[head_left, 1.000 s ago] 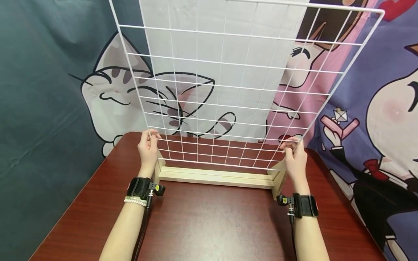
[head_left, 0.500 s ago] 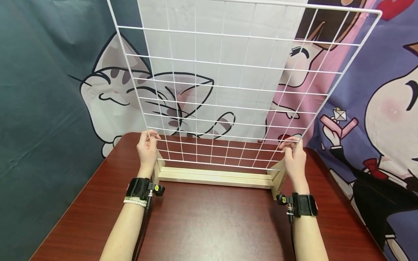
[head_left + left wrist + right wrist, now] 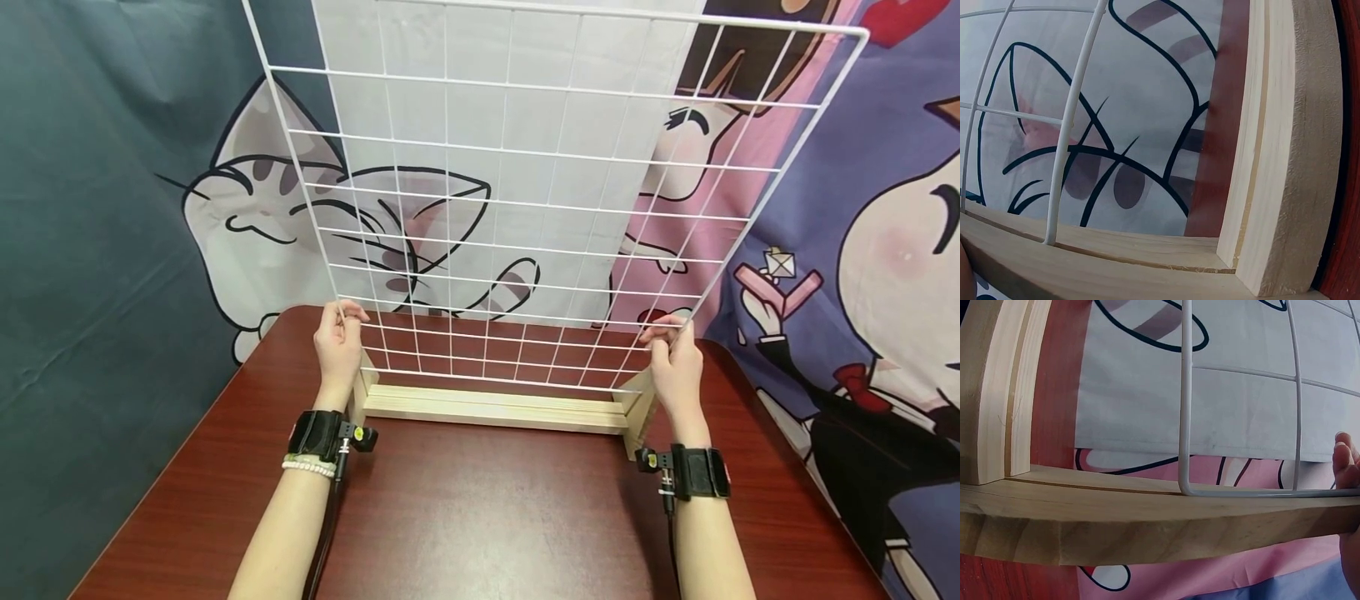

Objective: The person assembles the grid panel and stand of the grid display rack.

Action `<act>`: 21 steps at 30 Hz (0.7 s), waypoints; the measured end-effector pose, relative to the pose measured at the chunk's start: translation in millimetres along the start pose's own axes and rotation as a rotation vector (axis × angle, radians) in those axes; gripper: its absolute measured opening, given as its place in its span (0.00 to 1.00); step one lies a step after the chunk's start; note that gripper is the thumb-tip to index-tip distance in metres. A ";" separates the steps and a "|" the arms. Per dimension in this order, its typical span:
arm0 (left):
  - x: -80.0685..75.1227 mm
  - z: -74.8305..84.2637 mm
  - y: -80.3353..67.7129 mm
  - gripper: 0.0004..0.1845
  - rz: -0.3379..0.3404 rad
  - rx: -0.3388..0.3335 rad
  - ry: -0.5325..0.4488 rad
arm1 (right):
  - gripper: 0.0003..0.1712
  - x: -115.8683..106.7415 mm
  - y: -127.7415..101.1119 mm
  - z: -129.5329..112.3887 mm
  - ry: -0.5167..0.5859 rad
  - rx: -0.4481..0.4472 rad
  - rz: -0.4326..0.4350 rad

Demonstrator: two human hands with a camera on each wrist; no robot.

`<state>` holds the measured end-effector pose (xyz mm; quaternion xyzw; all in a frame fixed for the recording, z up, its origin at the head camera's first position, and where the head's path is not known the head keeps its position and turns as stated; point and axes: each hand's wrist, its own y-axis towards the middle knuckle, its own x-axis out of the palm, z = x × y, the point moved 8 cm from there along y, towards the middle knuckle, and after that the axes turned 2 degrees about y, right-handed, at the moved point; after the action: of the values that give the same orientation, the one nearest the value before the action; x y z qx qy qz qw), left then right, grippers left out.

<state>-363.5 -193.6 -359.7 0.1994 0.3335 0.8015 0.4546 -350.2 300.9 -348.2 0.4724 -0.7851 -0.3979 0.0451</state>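
Both hands hold a white wire grid panel [image 3: 555,155] upright by its side edges. My left hand [image 3: 339,343] pinches the left edge wire with curled fingers; my right hand [image 3: 678,362] does the same on the right edge. Below stands a pale wooden frame: a grooved base bar [image 3: 495,408] between a left upright [image 3: 360,390] and a right upright [image 3: 642,410]. In the left wrist view the panel's side meets the groove of the left upright [image 3: 1122,253]. The right wrist view shows a rounded corner at the right upright [image 3: 1122,519]. A gap separates the bottom wire from the base bar.
The frame stands on a dark red wooden table [image 3: 487,500]. Behind it hangs a cartoon-printed cloth [image 3: 247,217], with a plain teal stretch [image 3: 90,292] at the left. A cable [image 3: 322,533] runs along the left forearm, another [image 3: 672,542] along the right.
The panel's top has shifted slightly left and down in the head view, and its bottom wire sits a little lower on the left. Both hands keep their hold.
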 end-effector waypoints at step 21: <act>-0.3 -7.6 4.5 0.16 0.023 -0.172 -0.191 | 0.17 -8.1 -1.3 -27.9 0.401 0.106 0.071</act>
<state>-370.7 -198.2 -361.8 0.2386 0.2164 0.8096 0.4906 -332.4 290.6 -327.6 0.5159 -0.7965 -0.2521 0.1895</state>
